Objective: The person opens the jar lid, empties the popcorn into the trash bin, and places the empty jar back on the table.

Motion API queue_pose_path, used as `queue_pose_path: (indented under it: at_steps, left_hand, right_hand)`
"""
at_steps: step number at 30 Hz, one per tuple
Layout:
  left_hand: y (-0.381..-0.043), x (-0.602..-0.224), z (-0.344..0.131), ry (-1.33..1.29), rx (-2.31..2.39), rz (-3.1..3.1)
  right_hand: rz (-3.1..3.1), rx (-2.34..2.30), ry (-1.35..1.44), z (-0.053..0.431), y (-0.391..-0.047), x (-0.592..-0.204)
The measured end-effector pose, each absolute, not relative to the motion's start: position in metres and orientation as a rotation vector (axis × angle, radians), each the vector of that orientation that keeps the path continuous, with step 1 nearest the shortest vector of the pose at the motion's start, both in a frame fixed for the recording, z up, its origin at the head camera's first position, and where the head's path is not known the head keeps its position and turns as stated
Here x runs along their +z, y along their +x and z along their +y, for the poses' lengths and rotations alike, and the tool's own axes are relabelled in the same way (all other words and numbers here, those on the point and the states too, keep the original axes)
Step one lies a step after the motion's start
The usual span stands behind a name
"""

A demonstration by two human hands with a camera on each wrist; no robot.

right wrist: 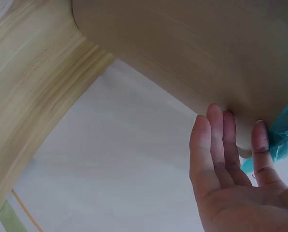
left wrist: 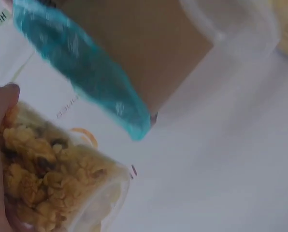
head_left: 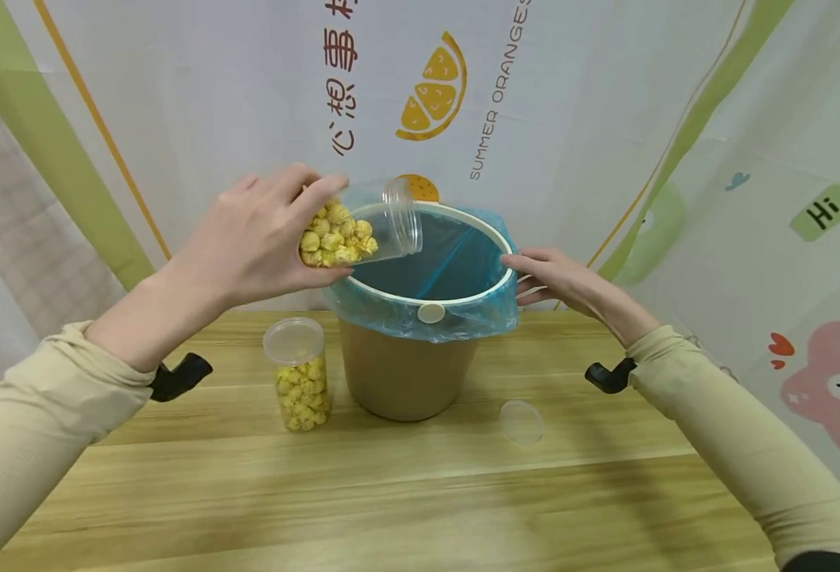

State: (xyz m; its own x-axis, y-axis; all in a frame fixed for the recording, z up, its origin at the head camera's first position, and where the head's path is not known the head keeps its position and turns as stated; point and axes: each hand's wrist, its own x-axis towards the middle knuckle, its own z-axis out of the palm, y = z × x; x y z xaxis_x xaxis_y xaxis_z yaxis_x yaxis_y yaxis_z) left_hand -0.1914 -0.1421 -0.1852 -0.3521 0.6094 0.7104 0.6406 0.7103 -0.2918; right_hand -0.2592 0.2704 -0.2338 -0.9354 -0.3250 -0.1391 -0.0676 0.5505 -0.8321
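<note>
My left hand (head_left: 258,234) grips a clear plastic jar (head_left: 385,222) of yellow popcorn (head_left: 337,238), tipped on its side. Its uncapped mouth points right, above the left part of a brown trash bin (head_left: 408,373). In the left wrist view the popcorn (left wrist: 42,174) sits toward the held end. A blue trash bag (head_left: 455,322) lines the bin and folds out over its body, under a cream rim ring (head_left: 391,297). At the bin's right side is my right hand (head_left: 563,278), thumb on the rim, other fingers fairly straight against the outside in the right wrist view.
A second popcorn jar (head_left: 302,393), with its lid on, stands left of the bin on the wooden table (head_left: 420,500). A loose clear lid (head_left: 522,422) lies to the bin's right. Behind hangs a printed white curtain (head_left: 248,95).
</note>
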Motion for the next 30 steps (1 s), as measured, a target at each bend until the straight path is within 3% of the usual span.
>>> queue_pose_path:
  at_steps: [30]
  left_hand:
    - [-0.24, -0.143, -0.123, -1.057, 0.251, -2.369]
  right_hand:
    - [2.264, -1.647, -0.252, 0.264, -0.263, -0.248]
